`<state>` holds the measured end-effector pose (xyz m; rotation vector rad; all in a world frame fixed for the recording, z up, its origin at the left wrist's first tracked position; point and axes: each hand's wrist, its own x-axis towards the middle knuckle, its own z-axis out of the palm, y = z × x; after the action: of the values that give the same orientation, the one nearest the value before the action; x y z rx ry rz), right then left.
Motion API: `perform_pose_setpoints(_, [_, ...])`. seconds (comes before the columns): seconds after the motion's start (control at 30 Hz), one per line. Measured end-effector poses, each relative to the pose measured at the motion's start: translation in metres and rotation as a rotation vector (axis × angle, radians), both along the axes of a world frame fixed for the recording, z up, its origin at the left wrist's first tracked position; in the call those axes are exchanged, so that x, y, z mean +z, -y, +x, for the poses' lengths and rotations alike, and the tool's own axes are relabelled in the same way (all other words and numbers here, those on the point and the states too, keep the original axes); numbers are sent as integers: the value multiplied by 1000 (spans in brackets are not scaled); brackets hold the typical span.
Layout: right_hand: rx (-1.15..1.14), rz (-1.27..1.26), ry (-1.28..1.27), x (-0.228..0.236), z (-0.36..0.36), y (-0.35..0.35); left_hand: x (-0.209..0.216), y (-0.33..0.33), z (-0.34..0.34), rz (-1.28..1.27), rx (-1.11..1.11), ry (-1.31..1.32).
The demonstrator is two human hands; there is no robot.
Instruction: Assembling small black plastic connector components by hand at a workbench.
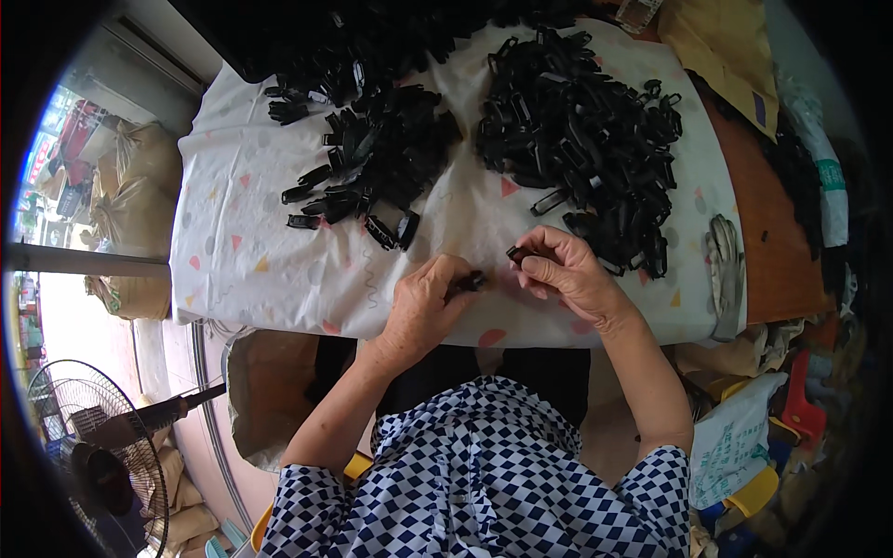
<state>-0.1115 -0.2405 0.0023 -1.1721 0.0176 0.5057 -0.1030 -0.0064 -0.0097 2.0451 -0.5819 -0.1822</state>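
Observation:
My left hand (424, 303) is closed around a small black plastic piece (474, 281), whose end sticks out past the fingertips. Close by on the right, my right hand (569, 281) pinches another small black piece (516, 253) between thumb and fingers. The two pieces are apart, held above the near part of a white patterned tablecloth (270, 274). Beyond my hands lie two heaps of similar black plastic pieces, a left heap (377, 163) and a larger right heap (584, 139). Several of them show narrow rectangular frames; their exact kind is unclear.
A folded pale glove (722, 265) lies at the table's right edge. A dark box-like object (228, 37) stands at the far left. A black fan (98, 456) is at lower left, near an open sack (265, 391). Bags and a red object (807, 395) crowd the right side.

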Motion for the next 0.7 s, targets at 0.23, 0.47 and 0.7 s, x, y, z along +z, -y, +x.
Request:
perform_pose_setpoints(0.23, [33,40,-108,1,-13,-18,-4,1,-2,-28,53,-76])
perform_pose_setpoints(0.47, [70,43,-119,-3,-9,-25,-5,1,-2,-53,0,29])
perform_pose_setpoints(0.7, [81,-29,-123,-1,-7,-26,-10,1,-3,-33,-21,142])
